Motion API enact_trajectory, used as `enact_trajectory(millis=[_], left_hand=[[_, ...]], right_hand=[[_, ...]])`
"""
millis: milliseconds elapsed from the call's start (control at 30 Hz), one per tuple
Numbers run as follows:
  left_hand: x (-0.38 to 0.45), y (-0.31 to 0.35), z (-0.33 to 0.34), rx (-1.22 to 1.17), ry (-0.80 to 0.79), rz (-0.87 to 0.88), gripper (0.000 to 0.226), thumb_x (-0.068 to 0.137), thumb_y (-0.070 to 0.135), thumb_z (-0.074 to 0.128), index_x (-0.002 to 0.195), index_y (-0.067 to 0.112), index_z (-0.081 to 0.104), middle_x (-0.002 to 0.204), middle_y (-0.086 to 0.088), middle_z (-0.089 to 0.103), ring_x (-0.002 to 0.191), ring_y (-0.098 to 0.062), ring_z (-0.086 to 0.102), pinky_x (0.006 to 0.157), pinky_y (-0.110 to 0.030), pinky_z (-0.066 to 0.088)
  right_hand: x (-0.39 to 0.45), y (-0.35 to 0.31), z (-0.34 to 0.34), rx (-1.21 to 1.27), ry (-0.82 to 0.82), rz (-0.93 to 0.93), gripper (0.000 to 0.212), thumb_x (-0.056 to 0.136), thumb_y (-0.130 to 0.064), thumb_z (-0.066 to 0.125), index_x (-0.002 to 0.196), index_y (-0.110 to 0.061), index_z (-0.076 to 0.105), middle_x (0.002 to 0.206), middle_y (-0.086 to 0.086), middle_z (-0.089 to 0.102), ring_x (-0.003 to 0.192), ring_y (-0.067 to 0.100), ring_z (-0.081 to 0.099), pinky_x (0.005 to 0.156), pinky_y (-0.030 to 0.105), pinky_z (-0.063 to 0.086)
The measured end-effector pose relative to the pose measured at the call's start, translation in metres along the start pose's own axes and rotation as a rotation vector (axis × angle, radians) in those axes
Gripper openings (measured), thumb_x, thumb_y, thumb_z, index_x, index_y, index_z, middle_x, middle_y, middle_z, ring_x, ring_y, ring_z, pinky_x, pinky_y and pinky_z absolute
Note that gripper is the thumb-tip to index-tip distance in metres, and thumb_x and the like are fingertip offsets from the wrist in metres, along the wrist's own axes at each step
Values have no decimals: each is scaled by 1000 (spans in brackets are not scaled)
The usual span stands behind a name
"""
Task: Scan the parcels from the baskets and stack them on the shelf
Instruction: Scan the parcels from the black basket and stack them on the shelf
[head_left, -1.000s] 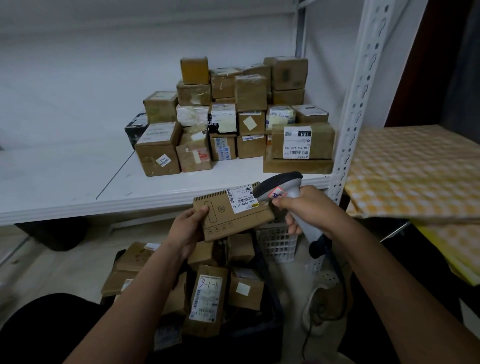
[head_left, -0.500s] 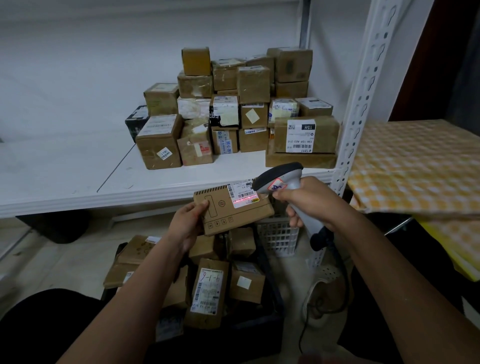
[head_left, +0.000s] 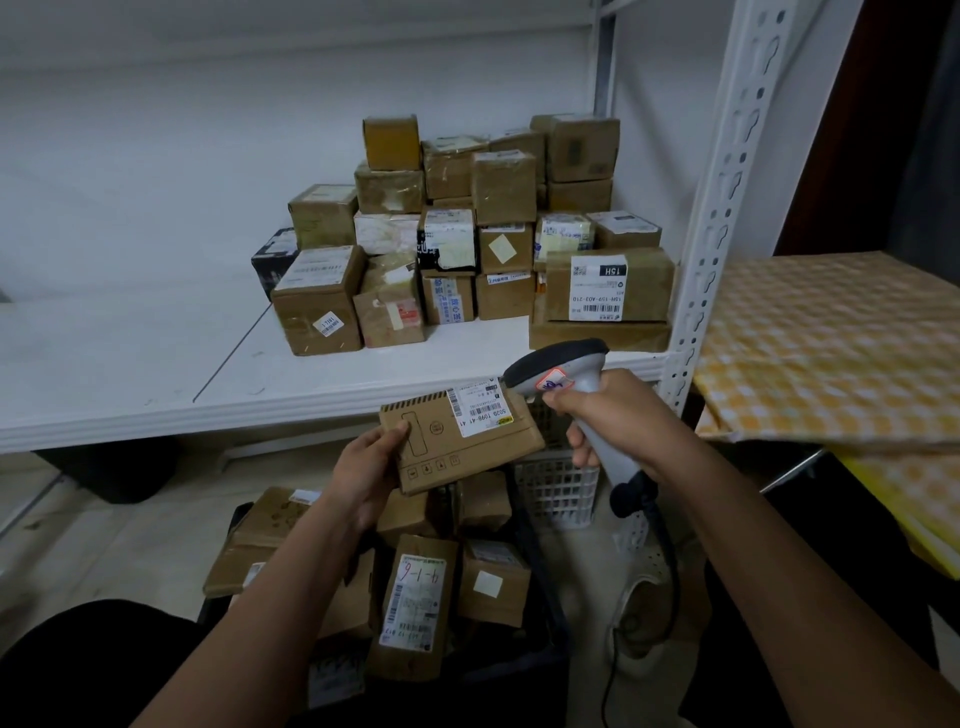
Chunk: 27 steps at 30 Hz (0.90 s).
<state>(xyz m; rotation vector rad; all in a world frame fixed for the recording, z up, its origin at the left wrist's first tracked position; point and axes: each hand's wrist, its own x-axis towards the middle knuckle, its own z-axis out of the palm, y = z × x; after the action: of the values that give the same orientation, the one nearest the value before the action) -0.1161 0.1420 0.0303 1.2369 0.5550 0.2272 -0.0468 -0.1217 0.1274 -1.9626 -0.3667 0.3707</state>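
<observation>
My left hand (head_left: 371, 470) grips the left edge of a flat brown parcel (head_left: 457, 441) with a white barcode label, held just below the shelf's front edge. My right hand (head_left: 618, 415) grips a grey handheld scanner (head_left: 563, 371) whose head points at the parcel's label from the right. Below my arms a dark basket (head_left: 540, 592) holds several brown parcels, one marked with red handwriting (head_left: 415, 608). On the white shelf (head_left: 130, 364) stands a stack of several scanned parcels (head_left: 467, 234) at the right.
A white perforated shelf upright (head_left: 722, 208) rises at the right. Beyond it lies a yellow checked cloth (head_left: 831, 338). A white mesh basket (head_left: 556, 493) sits on the floor under the shelf. The scanner cable (head_left: 660, 545) hangs down by a shoe.
The red scan light seen on the label half a second ago is gone. The parcel and scanner have stayed almost in place under the shelf edge.
</observation>
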Motion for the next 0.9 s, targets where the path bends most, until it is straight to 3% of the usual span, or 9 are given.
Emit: enact_trajectory(millis=[267,367,467,533,600,667,767,900], left_hand=[[35,52,-4,-154,204,62,21,106,25,47,101,13,64,100,-8,74,85,-19,72,68,-38,57],[66,72,15,-73,197,132,22,105,25,49,115,9,60,115,-14,70,87,-20,72,72,-39,59],[87,74,29,63,193,188,60,101,36,57,150,12,33,138,-12,56,106,-25,65,90,-45,55],[89,62,27,266,170,211,85,92,50,66,157,17,22,150,-9,46,120,-26,57,92,-39,50],[88,47,22,544,123,235,103,80,59,74,158,19,21,157,-9,36,134,-29,47,106,-43,45],[89,41,22,823,101,324,86,85,43,76,154,14,32,158,-11,29,140,-30,38,115,-39,35],[94,38,31,1075,137,498,62,92,28,71,146,10,46,157,-16,30,140,-32,38,113,-35,33],[112,35,31,1244,172,599,46,95,21,67,139,12,56,154,-22,37,136,-41,43,113,-49,38]], right_hand=[[16,11,-4,62,32,18,21,95,-24,63,95,-3,65,56,10,62,45,22,61,43,24,47],[25,16,-8,67,48,41,21,95,-23,63,92,-3,65,53,9,61,44,21,61,40,21,44],[38,25,-6,80,58,58,22,94,-24,64,85,-3,65,50,8,61,42,20,60,42,23,46],[47,32,-2,93,53,72,26,94,-24,65,78,-3,64,48,6,60,41,20,60,44,25,48],[56,37,1,92,44,87,29,94,-24,66,74,-3,63,47,6,60,41,21,60,45,27,49],[63,41,3,92,40,105,29,93,-23,66,73,-3,63,47,7,60,41,22,60,46,28,49],[70,41,4,81,28,112,31,93,-24,66,70,-4,62,47,6,60,40,21,59,45,25,47],[77,43,1,86,23,106,31,93,-24,66,69,-5,62,48,7,60,42,21,60,45,25,47]])
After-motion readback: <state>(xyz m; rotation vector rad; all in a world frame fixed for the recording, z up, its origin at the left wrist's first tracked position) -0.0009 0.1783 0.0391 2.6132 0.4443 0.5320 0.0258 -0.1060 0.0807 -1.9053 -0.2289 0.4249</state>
